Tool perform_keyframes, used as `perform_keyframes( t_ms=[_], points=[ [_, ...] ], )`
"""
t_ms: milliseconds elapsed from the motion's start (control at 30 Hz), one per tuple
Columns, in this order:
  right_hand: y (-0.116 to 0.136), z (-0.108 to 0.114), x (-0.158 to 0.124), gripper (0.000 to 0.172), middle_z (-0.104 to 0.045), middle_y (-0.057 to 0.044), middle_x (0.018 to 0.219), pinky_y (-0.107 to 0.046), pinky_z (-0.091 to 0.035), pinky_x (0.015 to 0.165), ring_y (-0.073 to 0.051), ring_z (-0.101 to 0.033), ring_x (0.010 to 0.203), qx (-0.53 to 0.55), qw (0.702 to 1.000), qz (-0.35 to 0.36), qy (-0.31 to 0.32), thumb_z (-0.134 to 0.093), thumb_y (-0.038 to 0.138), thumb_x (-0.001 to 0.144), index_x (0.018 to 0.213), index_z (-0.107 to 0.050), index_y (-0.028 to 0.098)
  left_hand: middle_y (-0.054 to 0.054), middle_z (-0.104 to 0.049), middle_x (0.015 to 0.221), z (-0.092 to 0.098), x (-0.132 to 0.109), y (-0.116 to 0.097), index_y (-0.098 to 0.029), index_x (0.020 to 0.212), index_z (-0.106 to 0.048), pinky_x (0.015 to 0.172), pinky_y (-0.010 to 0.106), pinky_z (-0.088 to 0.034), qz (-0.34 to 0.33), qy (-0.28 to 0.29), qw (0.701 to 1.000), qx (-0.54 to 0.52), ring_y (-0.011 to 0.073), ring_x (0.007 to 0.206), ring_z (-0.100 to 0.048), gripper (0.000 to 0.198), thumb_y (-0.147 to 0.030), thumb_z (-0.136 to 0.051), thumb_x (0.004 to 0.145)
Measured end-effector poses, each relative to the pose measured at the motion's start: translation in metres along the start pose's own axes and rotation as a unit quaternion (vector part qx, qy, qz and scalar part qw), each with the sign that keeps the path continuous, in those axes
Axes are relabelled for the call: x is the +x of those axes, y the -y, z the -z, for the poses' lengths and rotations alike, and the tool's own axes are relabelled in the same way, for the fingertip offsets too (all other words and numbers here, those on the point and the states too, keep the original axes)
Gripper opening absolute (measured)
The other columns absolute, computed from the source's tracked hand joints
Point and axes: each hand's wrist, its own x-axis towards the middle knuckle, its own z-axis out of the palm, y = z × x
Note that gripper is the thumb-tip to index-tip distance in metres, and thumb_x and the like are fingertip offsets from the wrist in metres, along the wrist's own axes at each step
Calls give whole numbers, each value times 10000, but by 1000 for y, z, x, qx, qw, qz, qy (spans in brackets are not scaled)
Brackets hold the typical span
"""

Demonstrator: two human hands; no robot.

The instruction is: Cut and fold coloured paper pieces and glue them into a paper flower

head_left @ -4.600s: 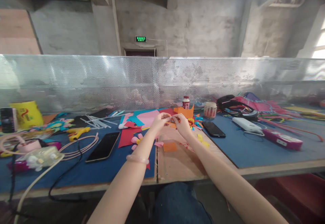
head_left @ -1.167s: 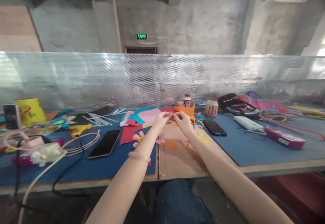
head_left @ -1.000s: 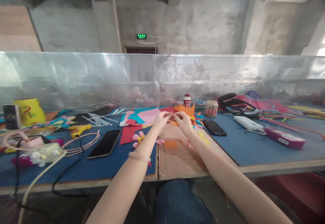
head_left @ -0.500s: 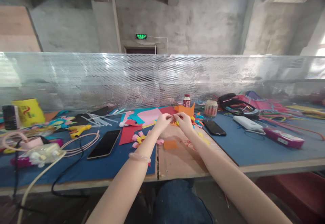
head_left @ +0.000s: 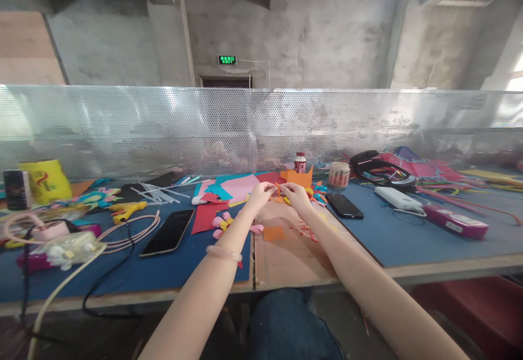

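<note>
Both hands meet above the middle of the table. My left hand (head_left: 258, 197) and my right hand (head_left: 297, 196) pinch a small orange paper piece (head_left: 278, 189) between their fingertips. A pink bracelet sits on my left wrist. Below the hands lie a small orange paper square (head_left: 273, 233), a pink and yellow paper flower (head_left: 221, 224) and red and pink paper sheets (head_left: 207, 216). Behind the hands stands a cut orange paper shape (head_left: 301, 177).
A black phone (head_left: 166, 233) lies left, another phone (head_left: 344, 206) right. A yellow glue gun (head_left: 126, 211), glue sticks, cables and a yellow bag (head_left: 43, 181) fill the left. A small red-capped bottle (head_left: 299, 162), a white power bank (head_left: 394, 197) and a perforated metal screen stand behind.
The hands stay together, working the small orange piece with slight finger shifts. The view has drifted a little; nothing else on the table has moved.
</note>
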Motion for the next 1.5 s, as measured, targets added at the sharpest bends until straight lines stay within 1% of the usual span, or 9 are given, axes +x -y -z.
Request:
perform_keyframes(
  t_ms=[167,400,633,733,933,1033,1167,1367,1500],
  points=[
    [2,1,-2,373,-650,-42,681,-256,-432,609,-157,-572,648,7,1000,-1,12,-542,488,699,737,-662,138,49,-629,626,2,0,-1,-124,695,-604,495,205,-396,0,7,1000,0,132,590,-572,132,-225,-544,753],
    [0,1,-2,410,-667,-60,716,-266,-451,603,-163,-588,657,14,1000,-3,19,-543,498,698,801,-682,126,40,-637,622,2,-1,-3,-125,698,-621,585,230,-437,-14,9,1000,-6,135,621,-579,90,-186,-564,729],
    [5,1,-4,305,-673,-50,714,-272,-461,627,-168,-602,678,-5,1000,7,8,-559,407,692,776,-679,139,39,-639,615,4,2,1,-125,690,-621,601,243,-439,-8,1,1000,-20,137,609,-587,106,-205,-567,734],
    [10,0,-6,254,-672,-47,718,-269,-455,632,-171,-603,690,-23,1000,17,-12,-562,374,683,738,-664,148,50,-645,627,2,1,2,-119,702,-617,578,238,-434,4,-8,1000,-27,138,602,-593,103,-205,-568,733],
    [14,-3,-10,190,-647,-45,695,-284,-432,632,-171,-573,659,-71,995,41,-64,-533,325,694,690,-617,155,77,-662,730,-2,-3,-2,-120,817,-606,521,216,-420,18,-34,999,-39,142,622,-609,153,-245,-580,733],
    [13,-5,-10,173,-629,-36,676,-290,-422,630,-171,-553,648,-92,991,53,-81,-526,321,698,671,-601,167,81,-667,761,-3,-4,-5,-120,800,-617,539,218,-427,13,-35,999,-38,147,653,-613,171,-273,-582,732],
    [11,-6,-10,154,-601,-28,656,-288,-407,615,-168,-529,630,-112,987,62,-101,-530,314,697,643,-585,181,73,-672,750,-3,-5,-7,-125,775,-634,549,225,-434,12,-36,999,-34,161,679,-613,198,-311,-592,721],
    [11,-6,-10,168,-607,-32,655,-289,-404,603,-171,-526,623,-111,987,63,-102,-537,324,694,639,-608,183,69,-675,742,-1,-5,-9,-129,768,-632,531,222,-432,13,-36,999,-37,173,689,-626,190,-308,-601,713],
    [11,-5,-8,176,-639,-39,669,-295,-427,638,-182,-561,660,-83,991,51,-87,-543,321,684,639,-634,178,70,-677,726,-1,-6,-10,-126,764,-634,561,233,-452,17,-38,998,-41,173,692,-633,151,-263,-578,729]
  ],
)
